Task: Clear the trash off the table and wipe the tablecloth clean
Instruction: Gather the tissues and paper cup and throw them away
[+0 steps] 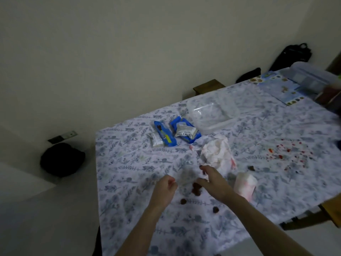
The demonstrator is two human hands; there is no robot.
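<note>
On the floral tablecloth (129, 182) lie two blue snack wrappers (164, 138) (186, 133), a clear plastic tray (212, 115), a crumpled white tissue (217, 152) and a red-stained tissue wad (245, 183). Brown food balls (196, 189) (183, 201) (215, 209) sit near my hands. Red sauce spots (284, 152) dot the cloth at right. My left hand (166, 189) is curled and seems to pinch a thin clear wrapper (184, 175), which is blurred. My right hand (212, 182) seems to pinch the wrapper's other side, just below the crumpled tissue.
A black bag (62, 159) sits on the floor at left. At the table's far right stand a lidded plastic box (313, 74) and blue printed sheets (276, 87). A black backpack (291, 56) leans on the wall, and a wooden stool (208, 86) stands behind the table.
</note>
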